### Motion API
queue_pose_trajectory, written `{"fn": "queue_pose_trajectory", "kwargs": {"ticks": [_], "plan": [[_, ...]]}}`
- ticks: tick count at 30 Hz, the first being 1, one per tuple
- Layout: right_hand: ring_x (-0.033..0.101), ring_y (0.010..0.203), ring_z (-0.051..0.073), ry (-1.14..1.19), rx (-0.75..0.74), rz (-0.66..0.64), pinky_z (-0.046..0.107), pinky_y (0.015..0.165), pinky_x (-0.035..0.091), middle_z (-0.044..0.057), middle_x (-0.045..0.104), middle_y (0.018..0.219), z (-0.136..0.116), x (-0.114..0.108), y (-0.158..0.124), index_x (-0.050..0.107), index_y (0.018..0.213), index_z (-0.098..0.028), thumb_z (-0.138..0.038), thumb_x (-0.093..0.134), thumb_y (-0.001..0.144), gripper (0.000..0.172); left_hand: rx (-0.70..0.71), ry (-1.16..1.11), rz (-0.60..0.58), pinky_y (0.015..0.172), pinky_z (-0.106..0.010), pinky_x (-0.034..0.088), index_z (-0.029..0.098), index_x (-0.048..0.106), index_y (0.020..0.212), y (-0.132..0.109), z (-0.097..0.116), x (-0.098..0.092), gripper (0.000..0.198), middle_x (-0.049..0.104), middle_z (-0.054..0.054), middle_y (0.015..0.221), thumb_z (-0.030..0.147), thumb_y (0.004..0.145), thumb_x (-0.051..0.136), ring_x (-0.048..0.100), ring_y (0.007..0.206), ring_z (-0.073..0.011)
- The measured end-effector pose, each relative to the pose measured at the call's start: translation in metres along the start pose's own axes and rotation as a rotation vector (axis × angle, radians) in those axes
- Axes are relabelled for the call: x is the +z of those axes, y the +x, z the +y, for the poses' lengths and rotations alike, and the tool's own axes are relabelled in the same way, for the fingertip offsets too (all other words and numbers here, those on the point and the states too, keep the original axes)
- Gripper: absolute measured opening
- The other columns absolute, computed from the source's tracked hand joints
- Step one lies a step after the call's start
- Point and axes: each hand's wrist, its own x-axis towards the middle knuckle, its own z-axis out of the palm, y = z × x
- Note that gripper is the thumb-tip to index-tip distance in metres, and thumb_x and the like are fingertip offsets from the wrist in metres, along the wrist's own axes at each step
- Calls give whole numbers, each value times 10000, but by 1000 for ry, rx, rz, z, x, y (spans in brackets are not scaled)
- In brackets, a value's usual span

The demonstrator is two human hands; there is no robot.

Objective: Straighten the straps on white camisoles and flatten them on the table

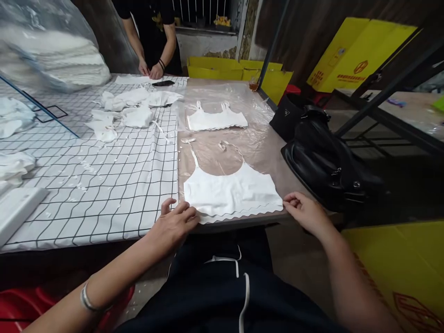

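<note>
A white camisole top (231, 192) with a scalloped hem lies flat at the table's front edge, its thin straps stretched away from me. At its lower left corner, my left hand (176, 222) is closed, fingers curled on the hem. My right hand (307, 213) pinches the lower right corner between thumb and fingers. Beyond it, a second white top (218, 119) is spread on clear plastic sheeting (258, 148), straps also pointing away.
Crumpled white garments (128, 108) lie on the checked tablecloth (114, 185) at left. Black bags (322, 157) sit along the right edge, near a metal post (274, 44). A co-worker's hands (151, 69) handle white fabric at the far end. Yellow boxes (360, 55) stand around.
</note>
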Motion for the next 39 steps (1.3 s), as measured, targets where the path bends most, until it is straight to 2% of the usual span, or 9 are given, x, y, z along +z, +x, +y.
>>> {"fn": "queue_pose_trajectory", "kwargs": {"ticks": [5,8,12,18,21,25,32,36,39], "plan": [[603,731,206,68,-283,154,343,709,498,77,653,870,-37,14,5,659,878,-210,-322,534,824,177,-45,-81,59,883,-418,264,219,650,853,7,1,-15,123,656,-35,905,247,896,539,555,859,-196],[609,844,227,109,-469,82,355,790,496,78,658,893,-63,39,7,660,889,-212,-293,542,862,146,-118,-4,163,851,-418,268,188,627,874,11,4,-3,153,663,-59,875,278,923,513,550,849,-214],[587,902,247,67,-571,-73,387,846,461,79,683,945,-71,62,5,678,909,-218,-275,582,866,120,-138,-2,92,791,-393,275,177,566,725,10,0,5,229,626,-30,724,186,921,448,521,734,-187],[587,755,177,157,-451,-105,286,721,433,26,659,770,-121,80,58,628,741,-201,-286,585,856,149,-250,-61,130,833,-394,334,170,634,876,37,-25,-12,227,685,-62,870,282,951,451,587,811,-199],[590,720,148,136,-290,-219,248,655,412,12,664,763,-181,107,109,614,739,-183,-341,606,851,194,-50,-81,17,1009,-453,318,172,648,1135,57,-23,7,330,678,-123,1180,387,961,468,600,1082,-261],[601,709,163,-17,-163,-398,253,616,386,31,682,762,-238,148,151,622,726,-180,-358,722,767,209,42,-78,-204,1160,-522,171,183,431,1463,64,-13,39,670,398,-136,1539,611,950,384,312,1438,-332],[611,673,152,-43,-170,-453,236,572,380,31,688,767,-245,168,171,638,755,-177,-206,649,782,41,-25,-184,-311,1203,-540,52,180,304,1533,59,-5,38,695,237,-101,1602,604,987,232,149,1505,-291],[624,779,158,-39,-153,-410,222,601,407,34,704,930,-254,173,192,646,949,-195,-271,699,769,202,-25,-203,-296,1205,-547,67,187,320,1526,61,-4,37,684,245,-93,1597,601,987,243,155,1504,-288],[617,722,158,-43,-145,-439,223,581,412,41,696,836,-264,181,206,650,821,-176,-245,732,736,137,-33,-212,-301,1206,-548,72,189,314,1528,61,-3,37,670,245,-90,1596,586,992,256,148,1505,-283]]}}
